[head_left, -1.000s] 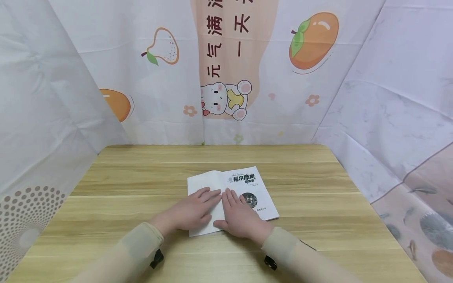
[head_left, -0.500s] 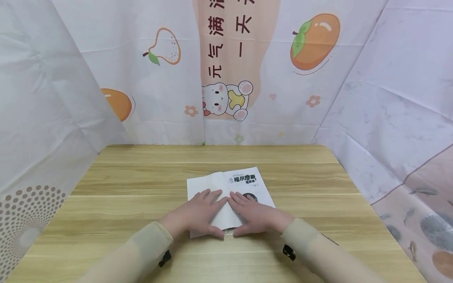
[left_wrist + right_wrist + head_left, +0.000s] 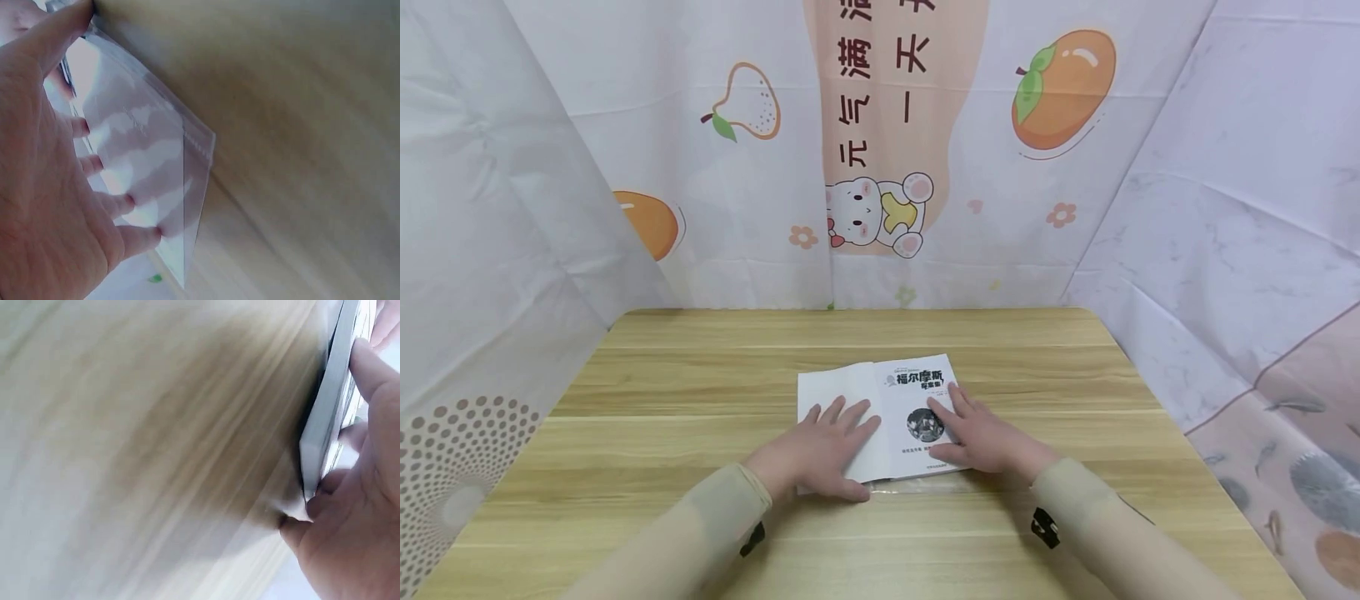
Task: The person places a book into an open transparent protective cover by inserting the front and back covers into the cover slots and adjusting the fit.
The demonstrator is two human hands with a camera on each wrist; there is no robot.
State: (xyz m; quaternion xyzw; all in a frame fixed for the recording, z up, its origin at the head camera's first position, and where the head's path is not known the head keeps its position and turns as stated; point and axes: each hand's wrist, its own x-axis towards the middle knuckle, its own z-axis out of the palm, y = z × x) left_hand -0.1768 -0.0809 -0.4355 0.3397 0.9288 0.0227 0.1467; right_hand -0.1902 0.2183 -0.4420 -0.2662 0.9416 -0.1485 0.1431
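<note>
An open book [image 3: 895, 429] lies on the wooden table, its left page blank and its right page printed with a dark title and a round black picture. My left hand [image 3: 820, 454] rests on the left page with its fingers spread and its thumb at the near edge. My right hand [image 3: 988, 437] touches the right page near its outer edge, fingers apart. In the left wrist view a clear plastic cover [image 3: 203, 140] sticks out past the page. The right wrist view shows the thick page block [image 3: 319, 440] beside my right fingers.
The wooden table [image 3: 700, 367] reaches out on all sides of the book. White curtains with fruit prints [image 3: 752, 208] hang behind it, and more cloth [image 3: 1240, 275] hangs at both sides. A dark wrist camera [image 3: 1045, 527] sits under the right sleeve.
My right hand has slid from the book's middle fold to the outer edge of the right page, uncovering the round picture. The left hand has spread its fingers and thumb on the left page.
</note>
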